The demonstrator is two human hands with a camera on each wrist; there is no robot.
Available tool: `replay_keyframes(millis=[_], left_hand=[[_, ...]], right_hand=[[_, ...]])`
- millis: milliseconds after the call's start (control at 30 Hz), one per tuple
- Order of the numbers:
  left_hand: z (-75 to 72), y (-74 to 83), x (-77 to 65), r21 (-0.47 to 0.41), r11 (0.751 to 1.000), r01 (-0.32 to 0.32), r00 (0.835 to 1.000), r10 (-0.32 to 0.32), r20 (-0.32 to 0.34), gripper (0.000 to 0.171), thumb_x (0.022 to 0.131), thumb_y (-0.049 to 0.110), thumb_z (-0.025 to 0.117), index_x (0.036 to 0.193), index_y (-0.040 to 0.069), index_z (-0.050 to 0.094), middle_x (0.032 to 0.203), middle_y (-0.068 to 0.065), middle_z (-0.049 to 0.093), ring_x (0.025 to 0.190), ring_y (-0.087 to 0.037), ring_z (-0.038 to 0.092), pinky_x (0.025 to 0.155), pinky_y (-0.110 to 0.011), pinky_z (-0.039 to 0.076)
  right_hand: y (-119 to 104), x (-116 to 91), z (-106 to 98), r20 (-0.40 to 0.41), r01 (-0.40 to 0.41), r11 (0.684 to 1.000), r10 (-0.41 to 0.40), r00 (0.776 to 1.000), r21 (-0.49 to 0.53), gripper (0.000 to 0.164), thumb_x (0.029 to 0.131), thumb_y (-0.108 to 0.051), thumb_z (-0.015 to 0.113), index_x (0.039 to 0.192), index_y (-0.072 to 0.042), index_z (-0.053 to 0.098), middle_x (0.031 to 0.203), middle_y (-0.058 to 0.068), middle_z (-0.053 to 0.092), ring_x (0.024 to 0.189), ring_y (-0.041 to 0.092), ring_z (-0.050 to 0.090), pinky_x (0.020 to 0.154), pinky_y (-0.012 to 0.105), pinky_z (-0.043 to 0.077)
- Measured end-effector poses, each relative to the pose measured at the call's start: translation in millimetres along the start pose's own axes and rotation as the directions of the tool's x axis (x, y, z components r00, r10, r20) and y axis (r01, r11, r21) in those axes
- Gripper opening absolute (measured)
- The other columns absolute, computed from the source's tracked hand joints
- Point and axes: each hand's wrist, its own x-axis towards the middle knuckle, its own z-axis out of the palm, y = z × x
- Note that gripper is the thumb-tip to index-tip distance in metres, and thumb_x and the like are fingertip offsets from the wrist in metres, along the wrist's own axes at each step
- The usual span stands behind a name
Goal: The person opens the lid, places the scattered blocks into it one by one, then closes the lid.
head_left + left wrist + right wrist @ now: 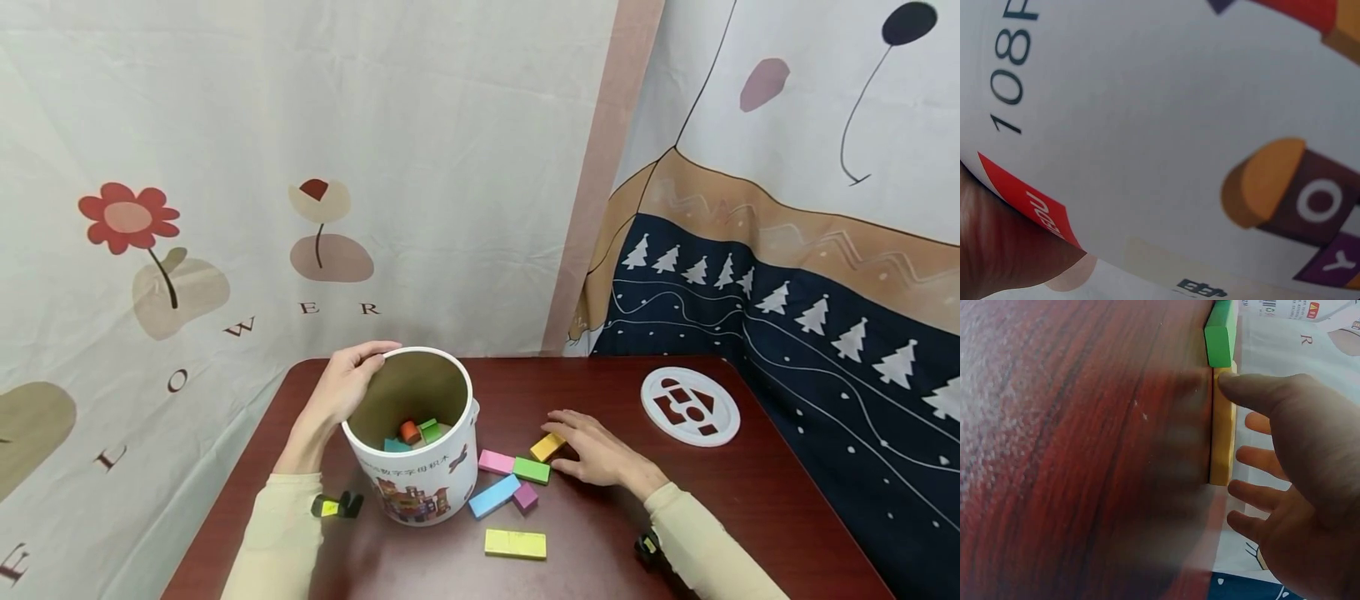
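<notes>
A white bucket (420, 475) with printed pictures stands on the table with its top open. Inside it lie several blocks, among them a red-orange one (409, 432) and a green one (430, 430). My left hand (345, 385) grips the bucket's left rim; in the left wrist view the bucket's printed side (1147, 125) fills most of the picture. Beside a yellow-orange block (547, 447), my right hand (596, 450) has its fingers spread. Its thumb touches or nearly touches that block (1222, 431) in the right wrist view, and the other fingers are loosely extended.
Right of the bucket lie a pink block (496, 462), a green block (532, 471), a blue block (494, 497) and a purple block (526, 498). Nearer me is a yellow block (515, 544). A white round lid with shaped cutouts (678, 427) lies on the dark red table (600, 575) at right.
</notes>
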Motion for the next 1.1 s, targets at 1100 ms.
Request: replay_keyframes(millis=[1100], left_hand=[[-0.2,1.0,-0.3,0.012,1.000,-0.001,1.000,0.001,-0.001,0.034,0.109,0.013,0.046,0.134,0.008,0.069,0.128,-0.013,0.068,0.110,-0.028,0.063,0.092,-0.049,0.048]], right_hand=[[4.0,0.0,0.6,0.002,-0.028,0.998,0.028,1.000,-0.059,0.033,0.091,-0.029,0.079,0.120,-0.014,0.075,0.109,-0.002,0.062,0.096,0.011,0.052,0.088,0.032,0.054]])
